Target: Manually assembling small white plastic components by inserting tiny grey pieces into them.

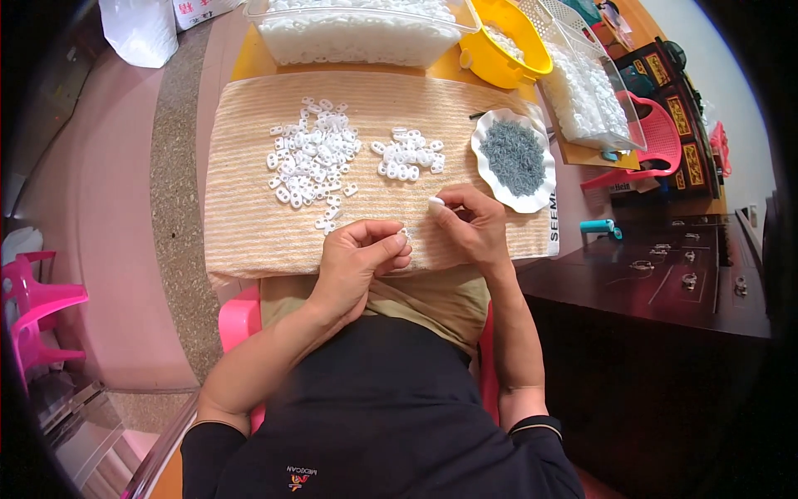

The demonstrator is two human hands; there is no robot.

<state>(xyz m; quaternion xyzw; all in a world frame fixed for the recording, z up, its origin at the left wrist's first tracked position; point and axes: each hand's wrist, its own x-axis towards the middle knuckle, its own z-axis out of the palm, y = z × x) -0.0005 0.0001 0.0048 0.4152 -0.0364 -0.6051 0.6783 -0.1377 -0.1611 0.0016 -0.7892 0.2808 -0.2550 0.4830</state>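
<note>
White two-holed plastic pieces (312, 154), and look at them spread loosely across the striped cloth (241, 237), ahead and to the left! A few stray toward the left hand (357, 258), and there's a smaller, tighter cluster (409, 155) nearer the middle, the two groups probably kept apart so they don't mix.

Down at the front, the left hand has thumb and forefinger pinched together on a small pale piece (405, 234), held low, likely to steady it. Across comes the right hand (476, 224), thumb and forefinger drawn close, a white spot at the tips; whether that's gripped or worn, I can't tell.

Right alongside sits a scalloped white dish (544, 198) heaped with slim grey parts (513, 156), seemingly placed for an easy reach by that hand.

And those plastic pieces? Short, rounded at the ends, glossy, dark holes showing plainly, some lying flat, others overlapping at all angles.
</note>
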